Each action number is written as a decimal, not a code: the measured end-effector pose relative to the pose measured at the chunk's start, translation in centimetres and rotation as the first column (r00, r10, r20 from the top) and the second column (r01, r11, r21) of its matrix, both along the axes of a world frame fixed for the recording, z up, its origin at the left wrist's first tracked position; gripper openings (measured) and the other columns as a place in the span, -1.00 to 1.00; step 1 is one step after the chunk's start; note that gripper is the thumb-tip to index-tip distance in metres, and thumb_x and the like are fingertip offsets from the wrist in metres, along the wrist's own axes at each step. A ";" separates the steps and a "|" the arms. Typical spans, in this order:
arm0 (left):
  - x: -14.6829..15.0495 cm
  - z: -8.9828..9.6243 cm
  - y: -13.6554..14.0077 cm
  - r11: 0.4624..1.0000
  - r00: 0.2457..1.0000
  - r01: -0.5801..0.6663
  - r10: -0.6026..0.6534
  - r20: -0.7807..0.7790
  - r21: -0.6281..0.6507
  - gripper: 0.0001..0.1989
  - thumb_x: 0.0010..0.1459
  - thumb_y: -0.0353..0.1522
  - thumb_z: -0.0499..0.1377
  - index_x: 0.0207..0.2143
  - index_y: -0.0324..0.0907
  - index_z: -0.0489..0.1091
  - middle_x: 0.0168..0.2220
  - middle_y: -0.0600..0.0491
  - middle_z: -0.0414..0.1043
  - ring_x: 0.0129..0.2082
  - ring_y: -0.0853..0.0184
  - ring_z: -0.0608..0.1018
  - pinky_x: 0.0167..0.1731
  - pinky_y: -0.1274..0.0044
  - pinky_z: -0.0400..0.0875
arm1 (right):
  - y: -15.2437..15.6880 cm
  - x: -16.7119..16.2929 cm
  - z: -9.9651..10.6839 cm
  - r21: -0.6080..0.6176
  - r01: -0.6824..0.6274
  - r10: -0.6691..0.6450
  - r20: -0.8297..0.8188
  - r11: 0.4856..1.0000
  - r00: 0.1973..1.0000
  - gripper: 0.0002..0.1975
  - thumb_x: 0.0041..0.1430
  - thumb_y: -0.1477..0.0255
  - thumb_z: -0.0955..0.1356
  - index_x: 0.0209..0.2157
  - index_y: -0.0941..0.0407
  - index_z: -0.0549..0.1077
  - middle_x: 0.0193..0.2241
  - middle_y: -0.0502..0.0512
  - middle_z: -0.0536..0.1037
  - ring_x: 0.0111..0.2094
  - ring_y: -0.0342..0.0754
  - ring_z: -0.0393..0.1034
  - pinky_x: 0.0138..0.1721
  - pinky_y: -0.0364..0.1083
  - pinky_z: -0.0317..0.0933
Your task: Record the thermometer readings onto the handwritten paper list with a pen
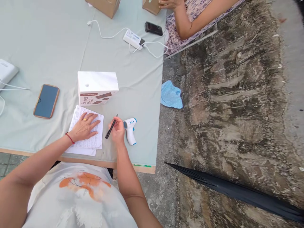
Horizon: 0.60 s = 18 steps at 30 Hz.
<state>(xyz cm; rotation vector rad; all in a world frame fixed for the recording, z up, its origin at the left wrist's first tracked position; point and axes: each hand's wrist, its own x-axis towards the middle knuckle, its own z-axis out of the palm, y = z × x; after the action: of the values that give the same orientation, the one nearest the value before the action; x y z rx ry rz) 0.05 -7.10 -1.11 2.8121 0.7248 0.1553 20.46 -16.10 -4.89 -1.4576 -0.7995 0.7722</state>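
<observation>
My left hand (85,127) lies flat on a small stack of handwritten papers (99,123), its fingers spread and a ring on one of them. In my right hand (118,130) is a black pen (110,129), held between the fingers beside the papers' right edge. Just right of that hand a white and blue infrared thermometer (130,131) rests on its side. A white and brown box (98,83) stands right behind the papers, and a phone (46,101) with a brown edge lies to their left.
A pale cloth covers the table (142,95). Farther back are a white power strip (133,39) with cords, a dark phone (154,28) and cardboard boxes (104,6). Another person's arm (182,23) rests at the far right. A blue cloth (171,95) and a black folded umbrella-like object (228,188) are off to the right.
</observation>
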 end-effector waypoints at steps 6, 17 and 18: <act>0.2 0.3 0.1 1.000 0.999 0.007 -0.007 -0.037 -0.002 -0.41 0.38 -0.08 0.17 0.34 -0.17 0.34 0.41 -0.22 0.24 0.38 -0.10 0.30 0.39 -0.01 0.14 | 1.3 -1.9 -0.7 -0.018 0.044 -0.042 0.115 0.999 0.992 -0.59 0.35 0.05 0.24 -0.13 0.06 0.52 -0.41 0.02 0.46 -0.35 -0.05 0.39 -0.19 0.00 0.37; 0.5 0.3 -0.2 0.999 1.000 -0.015 0.015 -0.013 -0.032 -0.36 0.35 -0.10 0.20 0.36 -0.24 0.32 0.41 -0.24 0.25 0.39 -0.11 0.31 0.41 0.02 0.10 | 1.9 -3.0 -1.3 -0.064 0.114 -0.105 0.138 0.991 0.985 -0.78 0.12 0.21 0.39 -0.34 0.09 0.52 -0.49 -0.03 0.51 -0.47 -0.13 0.33 -0.36 -0.09 0.32; 0.5 0.4 -0.2 0.999 1.000 -0.015 0.014 -0.011 -0.036 -0.36 0.36 -0.10 0.20 0.36 -0.24 0.31 0.41 -0.24 0.25 0.39 -0.11 0.31 0.41 0.02 0.10 | 2.0 -3.0 -1.2 -0.069 0.105 -0.093 0.154 0.992 0.984 -0.78 0.12 0.21 0.39 -0.35 0.08 0.52 -0.49 -0.04 0.51 -0.48 -0.13 0.33 -0.36 -0.10 0.32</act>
<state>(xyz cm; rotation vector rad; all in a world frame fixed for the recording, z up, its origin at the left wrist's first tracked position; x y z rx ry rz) 0.50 -7.34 -0.73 2.7761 0.7433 0.1289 17.41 -14.14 -6.12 -1.6270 -0.8121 0.6283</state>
